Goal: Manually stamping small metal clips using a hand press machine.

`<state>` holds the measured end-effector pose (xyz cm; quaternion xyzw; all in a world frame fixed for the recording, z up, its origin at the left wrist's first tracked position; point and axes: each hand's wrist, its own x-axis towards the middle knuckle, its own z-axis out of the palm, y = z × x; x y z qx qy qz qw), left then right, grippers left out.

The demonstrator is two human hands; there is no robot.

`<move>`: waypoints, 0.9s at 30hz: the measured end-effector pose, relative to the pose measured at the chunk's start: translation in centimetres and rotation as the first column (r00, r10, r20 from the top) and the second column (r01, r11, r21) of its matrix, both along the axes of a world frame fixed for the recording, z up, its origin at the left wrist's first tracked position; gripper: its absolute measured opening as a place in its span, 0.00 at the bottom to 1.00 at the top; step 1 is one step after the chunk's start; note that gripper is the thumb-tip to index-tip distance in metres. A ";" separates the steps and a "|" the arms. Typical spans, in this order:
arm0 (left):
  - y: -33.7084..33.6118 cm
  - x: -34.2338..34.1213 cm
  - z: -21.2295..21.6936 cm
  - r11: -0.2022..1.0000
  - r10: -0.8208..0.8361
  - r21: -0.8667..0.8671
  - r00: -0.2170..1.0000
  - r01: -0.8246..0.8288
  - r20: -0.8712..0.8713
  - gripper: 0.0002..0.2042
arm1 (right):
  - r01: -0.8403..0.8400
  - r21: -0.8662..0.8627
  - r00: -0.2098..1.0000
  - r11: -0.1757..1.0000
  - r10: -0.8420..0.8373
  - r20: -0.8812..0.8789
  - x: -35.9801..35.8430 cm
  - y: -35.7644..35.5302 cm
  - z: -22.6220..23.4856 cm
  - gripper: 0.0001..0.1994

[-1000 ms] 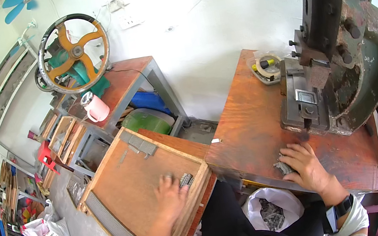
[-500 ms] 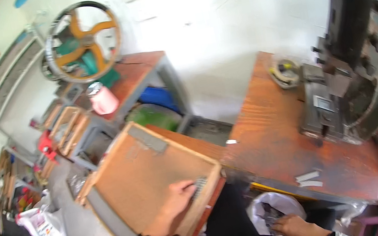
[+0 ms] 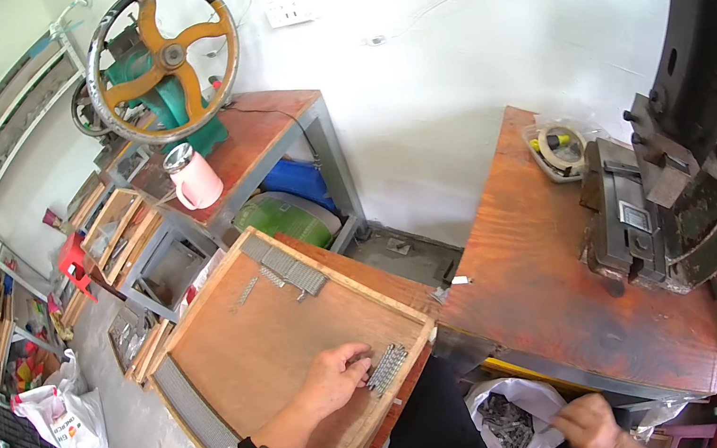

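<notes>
My left hand (image 3: 340, 383) rests inside a shallow wooden tray (image 3: 253, 358), fingers curled and closed. Its fingertips are against the left end of a small row of grey metal pieces (image 3: 389, 370); what they pinch, if anything, is hidden. A larger block of such pieces (image 3: 288, 270) lies at the tray's far corner, and a long packed strip of them (image 3: 194, 406) lines its left side. My right hand (image 3: 591, 426), fingers curled and closed, is at the right rim of a white bag (image 3: 543, 401). Loose metal pieces (image 3: 506, 423) fill the bag. Its fingers hide whatever they hold.
A dark metal press (image 3: 666, 170) stands on the wooden bench (image 3: 524, 291) at right, with a clear plastic box (image 3: 559, 152) beside it. Further left are a bench with a large handwheel (image 3: 174, 57) and a pink mug (image 3: 197, 178). A white plastic bag (image 3: 77, 422) sits on the floor.
My right hand has come out of the bag's opening and moved right to its rim. My left hand stays by the row of metal pieces. The view has shifted slightly.
</notes>
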<state>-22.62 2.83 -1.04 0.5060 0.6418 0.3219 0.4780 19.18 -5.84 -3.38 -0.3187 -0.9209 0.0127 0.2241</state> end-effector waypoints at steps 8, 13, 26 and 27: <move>6.3 -7.7 -2.3 0.827 0.369 0.562 0.745 0.010 -0.556 0.18 | 0.085 -0.609 0.954 0.788 0.112 0.278 -4.5 3.0 -6.9 0.19; 10.0 -11.7 -0.9 0.790 0.224 0.429 0.444 0.439 -0.867 0.26 | -0.083 -0.435 0.984 0.897 0.143 0.107 -9.6 7.2 -0.6 0.17; 10.5 -12.6 -2.1 0.730 0.149 0.389 0.425 0.562 -0.893 0.24 | -0.020 -0.454 0.993 0.891 0.070 0.094 -8.6 6.0 -3.6 0.16; 10.6 -12.6 -2.1 0.718 0.177 0.419 0.436 0.556 -0.882 0.23 | -0.019 -0.452 0.993 0.892 0.070 0.096 -8.7 6.2 -3.5 0.16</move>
